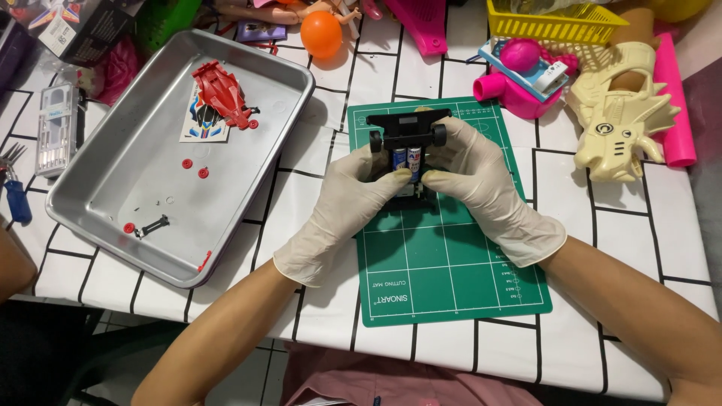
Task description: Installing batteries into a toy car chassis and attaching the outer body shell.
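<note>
A black toy car chassis [408, 129] with two batteries [406, 159] seated in it is held over the green cutting mat [444, 263]. My left hand [342, 207], in a cream glove, grips its left side. The gloved right hand [481, 184] grips the right side, thumb near the batteries. Black wheels show at the chassis's far end. The near end of the chassis is hidden by my fingers.
A metal tray [113, 188] at left holds a red toy car body [222, 94], a sticker sheet, small red parts and a black piece [154, 224]. An orange ball [321, 34], yellow basket [553, 22], pink toys and a cream plastic dragon toy [620, 113] crowd the far side.
</note>
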